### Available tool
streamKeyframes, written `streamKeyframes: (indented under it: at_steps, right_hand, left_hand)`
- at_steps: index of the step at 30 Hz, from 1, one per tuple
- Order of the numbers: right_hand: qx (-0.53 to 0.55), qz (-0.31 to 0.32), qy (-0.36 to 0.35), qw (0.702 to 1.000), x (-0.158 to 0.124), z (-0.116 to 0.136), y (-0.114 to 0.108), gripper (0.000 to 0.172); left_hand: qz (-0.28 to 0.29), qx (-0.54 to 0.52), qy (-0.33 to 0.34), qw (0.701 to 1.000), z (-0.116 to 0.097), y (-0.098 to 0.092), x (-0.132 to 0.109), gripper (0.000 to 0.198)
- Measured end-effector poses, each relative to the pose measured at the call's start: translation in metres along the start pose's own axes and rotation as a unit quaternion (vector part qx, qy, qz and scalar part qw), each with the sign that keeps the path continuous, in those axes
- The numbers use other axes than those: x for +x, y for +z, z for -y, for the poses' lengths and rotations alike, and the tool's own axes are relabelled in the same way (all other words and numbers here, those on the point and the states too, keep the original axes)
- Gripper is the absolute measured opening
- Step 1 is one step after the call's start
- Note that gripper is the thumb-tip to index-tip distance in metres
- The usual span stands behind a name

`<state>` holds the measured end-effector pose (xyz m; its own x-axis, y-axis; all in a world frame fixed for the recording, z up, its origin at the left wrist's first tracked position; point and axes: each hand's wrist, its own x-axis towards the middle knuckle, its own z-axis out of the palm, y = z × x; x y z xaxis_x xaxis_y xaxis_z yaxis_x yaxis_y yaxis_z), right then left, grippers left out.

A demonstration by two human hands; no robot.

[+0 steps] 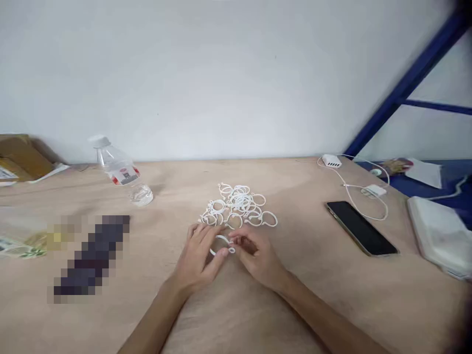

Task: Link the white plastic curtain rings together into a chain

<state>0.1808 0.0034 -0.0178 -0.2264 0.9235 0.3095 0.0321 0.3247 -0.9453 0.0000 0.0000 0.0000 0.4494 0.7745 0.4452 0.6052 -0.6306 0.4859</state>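
My left hand (199, 253) holds a white plastic curtain ring (221, 238) between its fingers and thumb, just above the table. At the ring's right side, the fingertips of my right hand (256, 253) pinch it close to its small eyelet (231, 250). Part of the ring is hidden behind the fingers. Directly beyond both hands lies a loose pile of similar white rings (241, 200), several of them overlapping, with small eyelets or knobs on their rims.
Left on the wooden table (221, 314) are a tilted clear bottle (125, 172), a blurred-out dark object (92, 258) and a cardboard box (25, 155). A phone (361, 228), a charger (332, 161) with white cables and a white packet (440, 236) lie right. A wall (221, 83) rises behind.
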Motion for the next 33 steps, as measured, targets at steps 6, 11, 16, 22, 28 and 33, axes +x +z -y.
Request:
streamKeyframes:
  at_steps: [6, 11, 16, 22, 28, 33]
  right_hand:
    - [0.074, -0.011, 0.111, 0.991, 0.011, 0.010, -0.007, 0.014]
    - [0.112, 0.005, 0.155, 0.982, 0.014, 0.014, -0.012, 0.012]
    - [0.070, 0.046, 0.138, 0.987, 0.014, 0.018, -0.009, 0.017]
    - [0.029, 0.075, 0.123, 0.989, 0.012, 0.018, -0.005, 0.020]
    - [0.046, 0.058, 0.148, 0.986, 0.015, 0.018, -0.009, 0.022]
    - [0.049, 0.057, 0.145, 0.987, 0.016, 0.018, -0.010, 0.024]
  left_hand:
    - [0.036, 0.020, -0.034, 0.999, -0.003, 0.002, 0.002, 0.023]
    - [0.040, 0.049, -0.051, 0.997, -0.001, 0.005, 0.002, 0.022]
    - [0.045, 0.025, -0.051, 0.997, 0.001, 0.006, 0.003, 0.025]
    - [0.058, 0.014, -0.050, 0.997, 0.002, 0.006, 0.002, 0.035]
    - [0.077, 0.045, -0.081, 0.993, 0.000, 0.005, 0.003, 0.039]
    - [0.089, 0.027, -0.084, 0.992, 0.005, 0.008, 0.002, 0.039]
